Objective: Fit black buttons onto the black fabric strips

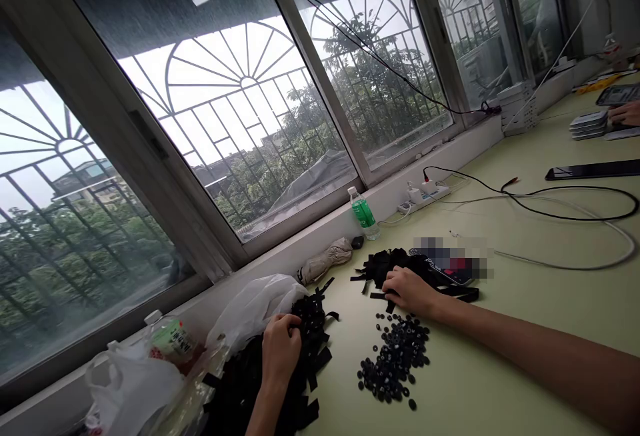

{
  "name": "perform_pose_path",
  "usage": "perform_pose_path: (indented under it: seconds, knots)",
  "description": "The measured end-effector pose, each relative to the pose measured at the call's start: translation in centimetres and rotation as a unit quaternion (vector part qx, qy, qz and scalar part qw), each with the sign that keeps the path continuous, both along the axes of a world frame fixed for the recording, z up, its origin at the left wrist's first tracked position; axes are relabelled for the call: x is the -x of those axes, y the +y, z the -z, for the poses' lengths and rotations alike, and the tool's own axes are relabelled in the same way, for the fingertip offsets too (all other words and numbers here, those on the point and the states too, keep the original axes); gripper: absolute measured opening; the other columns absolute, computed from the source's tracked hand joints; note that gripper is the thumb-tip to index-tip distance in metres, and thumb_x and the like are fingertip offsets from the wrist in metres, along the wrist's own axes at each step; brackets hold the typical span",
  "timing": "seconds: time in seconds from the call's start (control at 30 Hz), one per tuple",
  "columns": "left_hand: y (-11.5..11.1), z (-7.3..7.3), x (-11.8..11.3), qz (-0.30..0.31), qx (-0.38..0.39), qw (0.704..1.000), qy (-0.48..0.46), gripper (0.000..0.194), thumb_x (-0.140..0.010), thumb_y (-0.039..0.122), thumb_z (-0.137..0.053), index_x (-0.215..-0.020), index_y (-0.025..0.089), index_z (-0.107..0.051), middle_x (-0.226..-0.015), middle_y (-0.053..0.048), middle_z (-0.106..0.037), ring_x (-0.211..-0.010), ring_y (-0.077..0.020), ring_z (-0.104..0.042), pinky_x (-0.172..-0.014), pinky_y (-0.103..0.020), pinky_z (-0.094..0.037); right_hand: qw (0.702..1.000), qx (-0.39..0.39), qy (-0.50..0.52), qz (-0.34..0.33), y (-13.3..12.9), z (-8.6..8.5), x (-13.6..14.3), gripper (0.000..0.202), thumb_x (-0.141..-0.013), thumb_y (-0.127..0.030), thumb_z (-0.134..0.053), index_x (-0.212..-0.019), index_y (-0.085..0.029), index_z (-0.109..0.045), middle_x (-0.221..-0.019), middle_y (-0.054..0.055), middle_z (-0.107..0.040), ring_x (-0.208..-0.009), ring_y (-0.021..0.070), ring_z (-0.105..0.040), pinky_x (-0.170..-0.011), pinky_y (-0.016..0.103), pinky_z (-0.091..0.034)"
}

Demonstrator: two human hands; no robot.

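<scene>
My left hand is closed, fingers curled, over a large heap of short black strips; whatever its fingertips grip is hidden from view. Further right, my right hand rests against a smaller pile of black strips, its bent fingers closed on a black strip at the pile's near edge. Between me and that smaller pile lies a loose spread of small round black buttons, some showing a pale centre.
A white plastic bag, a juice bottle and a folded umbrella line the window ledge. Behind the smaller pile stand a green-labelled water bottle and a power strip. Cables loop across the table; another person's hand is far right.
</scene>
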State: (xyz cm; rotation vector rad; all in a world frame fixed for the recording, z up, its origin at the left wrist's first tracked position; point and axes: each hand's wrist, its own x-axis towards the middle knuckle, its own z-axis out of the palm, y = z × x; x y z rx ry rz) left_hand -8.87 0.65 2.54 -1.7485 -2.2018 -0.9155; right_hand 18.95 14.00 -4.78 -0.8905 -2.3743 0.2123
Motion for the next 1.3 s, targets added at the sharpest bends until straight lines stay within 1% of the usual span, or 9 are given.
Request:
perform_pose_path:
  seconds: [0.07,0.17,0.23,0.33,0.5,0.7,0.9,1.13,1.3]
  knots:
    - [0.1,0.5,-1.7,0.066,-0.017,0.998,-0.011,0.023,-0.070,0.012,-0.048,-0.074,0.018,-0.070,-0.086,-0.007,-0.064,-0.082,-0.0236,-0.060,-0.077,-0.034,-0.044,1.000,0.008,0.010,0.004,-0.2,-0.1,0.1,0.014,-0.081,-0.018,-0.054,-0.082,-0.018,-0.068,-0.083,0.008,-0.065,-0.084,0.0219,-0.054,-0.073,0.032,-0.038]
    - [-0.1,1.4,-5.3,0.220,0.018,0.972,-0.086,0.022,-0.075,0.018,-0.054,-0.087,0.020,-0.072,-0.091,-0.009,-0.066,-0.082,-0.0242,-0.060,-0.077,-0.035,-0.046,1.000,0.012,0.022,-0.011,-0.4,-0.2,0.1,0.014,-0.080,-0.021,-0.056,-0.090,-0.018,-0.065,-0.088,0.008,-0.065,-0.086,0.0222,-0.054,-0.075,0.032,-0.038]
    - [-0.6,2.0,-7.6,0.292,0.051,0.944,-0.142,0.032,-0.079,0.022,-0.055,-0.108,0.024,-0.067,-0.109,-0.010,-0.064,-0.100,-0.0276,-0.057,-0.088,-0.038,-0.042,0.999,0.000,0.018,-0.029,-0.5,-0.2,0.2,0.017,-0.080,-0.022,-0.055,-0.094,-0.018,-0.065,-0.090,0.008,-0.065,-0.087,0.0226,-0.054,-0.076,0.032,-0.037]
    - [-1.3,2.8,-9.6,0.355,0.103,0.914,-0.165,0.036,-0.084,0.025,-0.053,-0.118,0.029,-0.061,-0.125,-0.007,-0.058,-0.118,-0.0297,-0.046,-0.102,-0.043,-0.031,0.999,-0.019,0.002,-0.044,-0.7,-0.2,0.3,0.017,-0.081,-0.019,-0.053,-0.089,-0.019,-0.068,-0.084,0.007,-0.065,-0.083,0.0216,-0.054,-0.074,0.031,-0.037]
    - [-1.6,3.8,-10.0,0.350,0.129,0.918,-0.136,0.037,-0.088,0.024,-0.047,-0.123,0.032,-0.056,-0.132,-0.005,-0.053,-0.124,-0.0286,-0.042,-0.105,-0.045,-0.027,0.999,-0.023,-0.004,-0.036,-0.7,-0.3,0.3,0.020,-0.080,-0.012,-0.052,-0.073,-0.017,-0.070,-0.079,0.008,-0.065,-0.079,0.0199,-0.054,-0.071,0.030,-0.037]
    - [-1.7,4.3,-10.3,0.353,0.144,0.918,-0.105,0.036,-0.089,0.024,-0.045,-0.123,0.029,-0.057,-0.131,-0.005,-0.054,-0.124,-0.0272,-0.043,-0.106,-0.044,-0.028,0.996,0.041,0.070,-0.050,-0.8,-0.5,0.4,0.024,-0.076,-0.005,-0.050,-0.085,-0.016,-0.069,-0.083,0.008,-0.066,-0.081,0.0188,-0.059,-0.073,0.026,-0.042]
    - [-1.2,3.9,-10.0,0.322,0.156,0.932,-0.051,0.040,-0.086,0.012,-0.039,-0.116,0.026,-0.063,-0.116,-0.006,-0.063,-0.106,-0.0228,-0.056,-0.091,-0.034,-0.044,0.986,0.123,0.093,-0.059,-1.8,-1.5,0.1,0.027,-0.071,-0.002,-0.048,-0.087,-0.013,-0.067,-0.081,0.007,-0.067,-0.072,0.0163,-0.060,-0.060,0.021,-0.044]
    - [-0.5,4.3,-9.5,0.311,0.146,0.939,-0.015,0.031,-0.083,0.012,-0.046,-0.095,0.023,-0.072,-0.095,-0.009,-0.068,-0.088,-0.0225,-0.060,-0.078,-0.030,-0.045,0.994,0.091,0.027,-0.058,-2.7,-1.7,0.2,0.031,-0.069,0.000,-0.046,-0.079,-0.014,-0.072,-0.084,0.009,-0.068,-0.079,0.0189,-0.061,-0.069,0.024,-0.045]
    - [-0.5,4.1,-9.6,0.283,0.161,0.946,-0.013,0.027,-0.081,0.013,-0.049,-0.093,0.021,-0.073,-0.093,-0.011,-0.066,-0.084,-0.0228,-0.060,-0.074,-0.030,-0.044,0.976,0.136,0.128,-0.115,-3.0,-1.4,0.7,0.033,-0.071,-0.004,-0.047,-0.091,-0.013,-0.071,-0.090,0.009,-0.067,-0.074,0.0151,-0.061,-0.066,0.022,-0.048]
